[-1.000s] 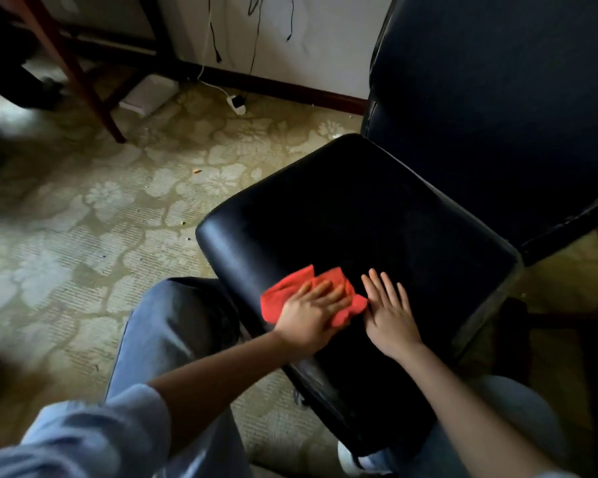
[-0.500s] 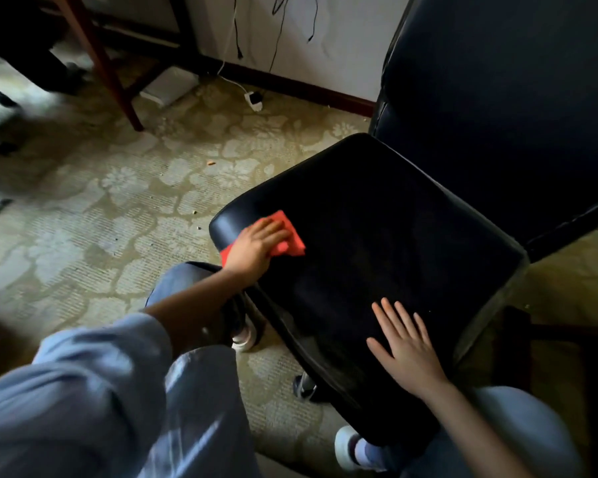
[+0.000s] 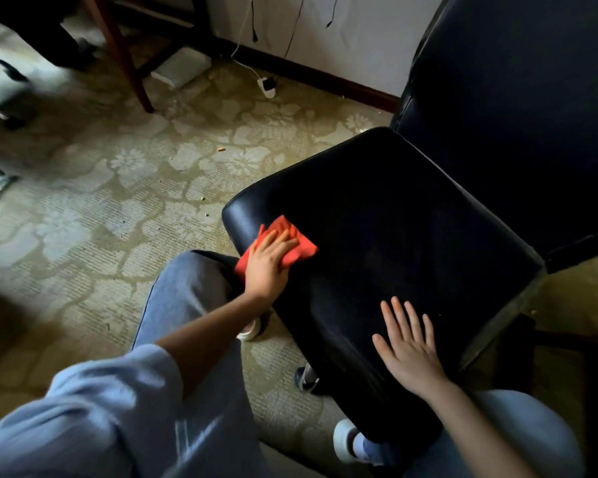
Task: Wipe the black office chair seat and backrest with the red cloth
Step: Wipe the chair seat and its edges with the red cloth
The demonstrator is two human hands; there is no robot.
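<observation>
- Head view: the left hand (image 3: 268, 260) lies flat on the red cloth (image 3: 302, 250), its fingers straight and close together, pressing the cloth down and not bunching it.
- The cloth sits at the left front corner of the black seat (image 3: 411, 219), left of the frame's centre. One end hangs over the seat's edge towards the knee in jeans (image 3: 187, 298).
- The right hand (image 3: 411, 353) rests palm down on the near part of the seat, in the lower right of the frame. Its fingers are spread and hold nothing, and it appears to steady the chair.
- Step in hand: wiping the seat, at its front left edge. The backrest (image 3: 515, 81), at the upper right, has no cloth on it and looks not yet reached.
- The next move probably calls for drawing the cloth across the middle and far side of the seat under even pressure. The right hand would have to lift out of the path. After that the cloth goes up onto the backrest.
- Writing: no brand, label or lettering can be read on the chair or the cloth. The white plug (image 3: 266, 88) on the flowered carpet (image 3: 118, 201), at the upper middle, shows none either; it is too small to tell.
</observation>
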